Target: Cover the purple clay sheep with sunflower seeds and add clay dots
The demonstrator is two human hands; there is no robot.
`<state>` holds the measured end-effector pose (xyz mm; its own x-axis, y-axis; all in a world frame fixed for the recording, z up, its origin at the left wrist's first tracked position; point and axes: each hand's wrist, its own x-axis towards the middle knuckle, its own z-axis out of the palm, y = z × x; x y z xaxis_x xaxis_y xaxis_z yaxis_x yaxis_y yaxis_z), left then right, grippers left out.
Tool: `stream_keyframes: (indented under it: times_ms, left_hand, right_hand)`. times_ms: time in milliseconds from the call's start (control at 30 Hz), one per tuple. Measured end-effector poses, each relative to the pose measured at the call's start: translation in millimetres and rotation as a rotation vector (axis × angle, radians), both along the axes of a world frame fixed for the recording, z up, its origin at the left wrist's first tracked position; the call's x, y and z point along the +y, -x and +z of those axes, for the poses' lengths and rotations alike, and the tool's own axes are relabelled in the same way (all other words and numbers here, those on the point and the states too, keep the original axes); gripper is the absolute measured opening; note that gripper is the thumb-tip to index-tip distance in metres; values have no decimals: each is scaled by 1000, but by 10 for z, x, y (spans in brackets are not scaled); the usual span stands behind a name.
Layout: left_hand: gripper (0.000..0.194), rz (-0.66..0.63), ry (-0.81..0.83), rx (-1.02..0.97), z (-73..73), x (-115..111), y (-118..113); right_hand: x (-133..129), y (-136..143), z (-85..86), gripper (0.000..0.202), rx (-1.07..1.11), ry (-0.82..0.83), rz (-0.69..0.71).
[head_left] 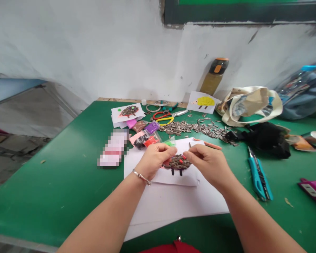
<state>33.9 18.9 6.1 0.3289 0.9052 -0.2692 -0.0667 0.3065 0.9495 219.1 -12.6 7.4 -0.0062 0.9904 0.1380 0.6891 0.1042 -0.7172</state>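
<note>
My left hand (158,157), with a silver bracelet at its wrist, is pinched closed over the left part of a hedgehog picture covered in sunflower seeds (177,162). Whatever lies between its fingertips is too small to make out. My right hand (205,160) is closed in a pinch at the picture's right side, with a small dark sliver showing above the fingers. Red bits sit on the seeds, and two dark legs show below them. The picture lies on white paper sheets (179,203).
On the green table (68,168) are clay packets (151,128), loose seeds (179,127), scissors (165,117), a teal cutter (259,177), a black pouch (268,138) and a cloth bag (250,105). A bottle (214,77) and a yellow hedgehog card (204,102) stand by the wall.
</note>
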Motion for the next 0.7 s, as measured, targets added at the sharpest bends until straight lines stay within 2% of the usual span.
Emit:
stream_keyframes:
  times_ms: [67, 167, 367, 533, 700]
  left_hand:
    - [29, 12, 29, 0, 6, 6, -3]
    - [27, 55, 68, -25, 8, 14, -10]
    - [32, 36, -13, 40, -6, 35, -11]
    - [29, 44, -27, 36, -8, 39, -12]
    - [27, 63, -1, 7, -16, 25, -12]
  right_hand:
    - [20, -27, -20, 13, 57, -14, 19]
    - [44, -78, -57, 23, 128, 2, 42]
    - [15, -61, 23, 31, -2, 64, 48]
    - [39, -107, -6, 13, 50, -18, 24]
    - [56, -145, -60, 24, 96, 12, 57]
